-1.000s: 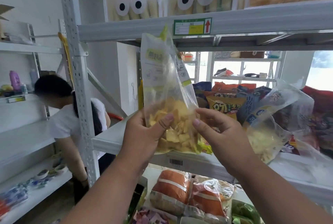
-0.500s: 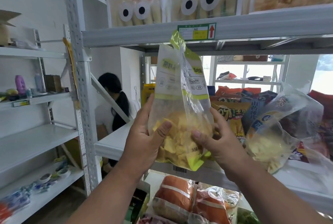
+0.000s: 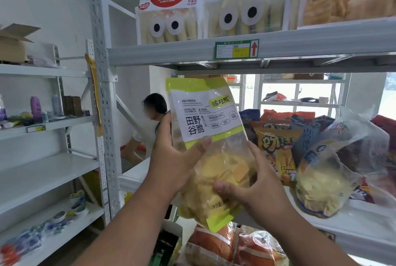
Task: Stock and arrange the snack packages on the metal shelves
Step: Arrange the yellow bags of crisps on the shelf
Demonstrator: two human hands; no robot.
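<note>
From the head view, the left hand (image 3: 171,165) and right hand (image 3: 260,197) both gripped the snack bag (image 3: 211,148), held upright in front of the middle shelf (image 3: 132,176); it looked light, crinkly and slippery, its chips fragile; best held by the edges, not squeezed.
</note>
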